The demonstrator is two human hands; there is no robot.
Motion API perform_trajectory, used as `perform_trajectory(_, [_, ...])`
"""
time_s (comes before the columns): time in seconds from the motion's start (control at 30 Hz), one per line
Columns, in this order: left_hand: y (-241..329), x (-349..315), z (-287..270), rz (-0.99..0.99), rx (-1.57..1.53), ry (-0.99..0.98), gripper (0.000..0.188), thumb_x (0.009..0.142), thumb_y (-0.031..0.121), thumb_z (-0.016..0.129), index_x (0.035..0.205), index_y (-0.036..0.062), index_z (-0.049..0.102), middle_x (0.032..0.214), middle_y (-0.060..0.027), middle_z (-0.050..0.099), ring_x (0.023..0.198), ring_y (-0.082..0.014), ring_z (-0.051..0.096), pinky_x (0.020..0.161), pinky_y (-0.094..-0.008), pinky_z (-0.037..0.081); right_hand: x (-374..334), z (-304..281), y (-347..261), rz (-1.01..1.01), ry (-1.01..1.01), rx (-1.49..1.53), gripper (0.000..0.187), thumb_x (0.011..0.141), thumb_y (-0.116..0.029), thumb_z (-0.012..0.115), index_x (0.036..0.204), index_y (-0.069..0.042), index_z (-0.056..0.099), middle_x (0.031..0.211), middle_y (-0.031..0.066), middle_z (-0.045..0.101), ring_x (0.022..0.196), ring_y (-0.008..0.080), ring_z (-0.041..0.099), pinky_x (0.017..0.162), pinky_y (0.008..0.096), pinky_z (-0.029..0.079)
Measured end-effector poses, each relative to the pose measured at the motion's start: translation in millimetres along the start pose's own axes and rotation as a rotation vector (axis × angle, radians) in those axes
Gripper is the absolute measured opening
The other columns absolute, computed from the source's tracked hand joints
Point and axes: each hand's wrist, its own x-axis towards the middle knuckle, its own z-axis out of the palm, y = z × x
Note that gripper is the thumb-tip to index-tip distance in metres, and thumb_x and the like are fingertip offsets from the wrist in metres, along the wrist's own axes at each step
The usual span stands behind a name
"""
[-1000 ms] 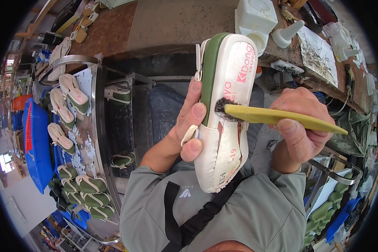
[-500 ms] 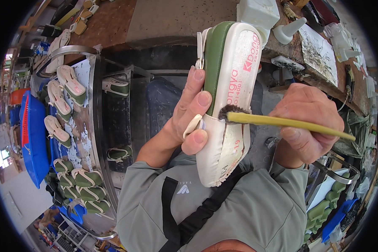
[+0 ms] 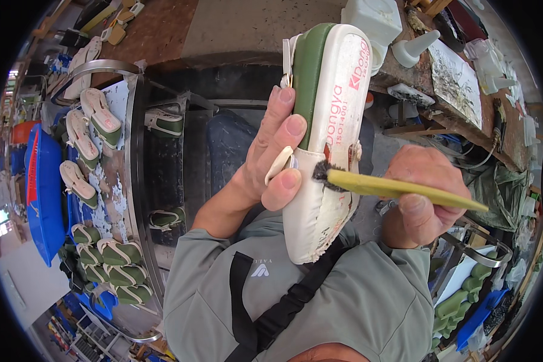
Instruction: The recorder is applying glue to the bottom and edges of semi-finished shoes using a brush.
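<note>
My left hand [image 3: 271,148] is wrapped round the side of a cream and green shoe [image 3: 304,211], which I hold upright with its underside facing me. The toe points down toward my chest, and the bottom is white with pink printing. A small cream strap stands out between my left fingers. In my right hand [image 3: 427,166] is a brush [image 3: 380,186] with a yellow-green handle, gripped between thumb and fingers. Its dark bristles touch the shoe's underside, on the cream folded edge just toward the toe from the white bottom board.
To the left, a metal-framed rack [image 3: 136,181] carries several similar shoes [image 3: 78,139] and green-and-cream ones [image 3: 123,262]. A blue tub [image 3: 45,193] is beyond it. On the worn bench [image 3: 398,78] at the right are a white container [image 3: 374,18] and a nozzle bottle [image 3: 413,48]. Green pieces [image 3: 458,304] lie at lower right.
My right hand and the brush have moved down and a little left, so the bristles are nearer the toe. The shoe has shifted slightly upward in my left hand's grip.
</note>
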Motion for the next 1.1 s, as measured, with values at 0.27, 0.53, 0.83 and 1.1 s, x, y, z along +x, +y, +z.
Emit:
perform_trajectory(0.27, [0, -1, 1, -0.032, 0.057, 0.096, 0.077, 0.084, 0.045, 0.048, 0.143, 0.0079, 0.017, 0.143, -0.0205, 0.029, 0.127, -0.0347, 0.039, 0.105, -0.0472, 0.035, -5, 4, 5, -0.13, -0.155, 0.106, 0.019, 0.066, 0.0, 0.068, 0.082, 0.01, 0.065, 0.068, 0.017, 0.064, 0.05, 0.0219, 0.059, 0.045, 0.0284, 0.047])
perform_trajectory(0.53, [-17, 1, -34, 0.253, 0.508, -0.026, 0.03, 0.09, 0.005, 0.034, 0.119, 0.0012, 0.04, 0.139, -0.0318, 0.027, 0.125, -0.0517, 0.034, 0.103, -0.0602, 0.031, 17, 5, 9, 0.003, -0.01, -0.105, 0.014, 0.077, -0.005, 0.064, 0.084, 0.006, 0.066, 0.069, 0.0144, 0.064, 0.054, 0.0184, 0.06, 0.047, 0.026, 0.046])
perform_trajectory(0.83, [-25, 19, -49, 0.663, 0.871, 0.024, 0.044, 0.084, 0.006, 0.051, 0.125, 0.0022, 0.034, 0.133, -0.0312, 0.032, 0.121, -0.0489, 0.039, 0.099, -0.0568, 0.036, 3, 2, 23, -0.236, -0.198, 0.097, 0.02, 0.068, 0.0, 0.069, 0.084, 0.01, 0.065, 0.069, 0.0172, 0.065, 0.05, 0.0219, 0.06, 0.045, 0.028, 0.046])
perform_trajectory(1.1, [-30, 42, -47, 1.051, 1.179, 0.006, 0.063, 0.079, 0.006, 0.066, 0.13, 0.003, 0.029, 0.128, -0.0307, 0.037, 0.117, -0.0464, 0.043, 0.096, -0.0537, 0.041, -2, 35, 21, -0.313, 0.243, -0.144, 0.002, 0.07, 0.002, 0.065, 0.071, 0.004, 0.065, 0.062, 0.0106, 0.061, 0.049, 0.0149, 0.057, 0.043, 0.0234, 0.046])
